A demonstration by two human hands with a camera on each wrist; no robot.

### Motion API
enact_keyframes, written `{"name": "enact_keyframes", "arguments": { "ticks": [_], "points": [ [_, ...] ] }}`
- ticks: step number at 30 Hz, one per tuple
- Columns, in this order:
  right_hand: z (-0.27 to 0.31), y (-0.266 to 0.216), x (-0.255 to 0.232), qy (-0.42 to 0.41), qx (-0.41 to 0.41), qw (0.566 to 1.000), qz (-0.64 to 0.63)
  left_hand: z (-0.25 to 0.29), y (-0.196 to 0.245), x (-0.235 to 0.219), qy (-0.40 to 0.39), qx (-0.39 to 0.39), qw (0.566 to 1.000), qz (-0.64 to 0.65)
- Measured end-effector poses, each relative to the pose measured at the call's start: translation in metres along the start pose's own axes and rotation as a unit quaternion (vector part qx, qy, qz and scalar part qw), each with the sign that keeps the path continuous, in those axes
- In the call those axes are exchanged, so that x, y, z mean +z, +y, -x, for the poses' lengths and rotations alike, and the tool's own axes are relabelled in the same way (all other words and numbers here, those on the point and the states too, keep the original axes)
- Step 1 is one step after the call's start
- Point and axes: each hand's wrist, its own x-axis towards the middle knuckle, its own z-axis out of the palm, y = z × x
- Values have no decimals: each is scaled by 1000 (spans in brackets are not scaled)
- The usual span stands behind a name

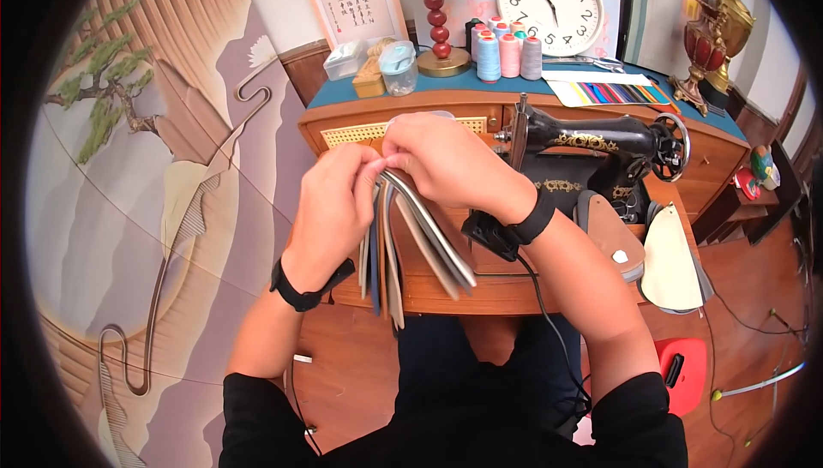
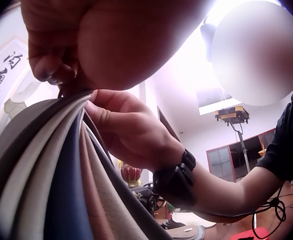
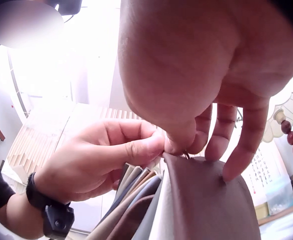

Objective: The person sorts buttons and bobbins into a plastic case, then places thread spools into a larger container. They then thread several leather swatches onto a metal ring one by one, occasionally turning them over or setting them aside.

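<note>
A fanned bundle of leather swatches (image 1: 393,275) hangs from both hands over the front of the sewing table. White, grey, beige, brown and blue leaves show in the left wrist view, with a blue swatch (image 2: 64,185) near the middle. At the bundle's top corner, a bit of metal ring (image 3: 187,155) shows in the right wrist view. My left hand (image 1: 330,198) pinches that corner between thumb and fingers. Right beside it, my right hand (image 1: 450,164) pinches the same corner; its other fingers bend over the outer brown swatch (image 3: 206,195). The fingertips partly hide the ring.
A black sewing machine (image 1: 583,134) stands right of the hands. Beyond it are thread spools (image 1: 510,57), a lamp (image 1: 439,31), a clock (image 1: 551,7) and coloured pencils (image 1: 613,93). More swatches (image 1: 673,254) lie at the table's right edge. A cable (image 1: 542,297) hangs from my right wrist.
</note>
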Motion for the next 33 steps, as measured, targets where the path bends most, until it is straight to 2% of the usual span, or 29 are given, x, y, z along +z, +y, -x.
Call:
{"name": "enact_keyframes", "arguments": {
  "ticks": [3,4,6,7,10,13,17,19,26,29,32,33],
  "points": [
    [-1,-17,-6,80,87,983,-143,-11,2,-14,25,34,999,-24],
    [5,-16,-1,101,95,979,-151,-13,2,-17,29,36,999,-23],
    [20,-25,5,109,123,980,-115,-14,2,-20,27,29,999,-36],
    [25,-32,7,84,144,983,-80,-14,3,-19,29,29,999,-35],
    [30,-40,26,114,144,983,28,-11,9,-9,12,11,1000,-8],
    [29,-46,34,84,185,978,50,-13,11,-3,9,32,999,-10],
    [33,-42,40,114,162,979,48,-14,4,0,21,33,999,-25],
    [35,-40,43,161,152,974,50,-13,1,2,26,44,998,-30],
    [34,-31,58,203,145,966,67,-17,3,6,33,44,998,-32],
    [33,-24,63,240,108,961,84,-17,3,7,36,44,998,-35],
    [34,-20,64,243,126,961,34,-18,3,5,34,47,998,-31],
    [35,-16,67,259,130,957,-22,-18,3,6,31,48,998,-30]
  ]
}}
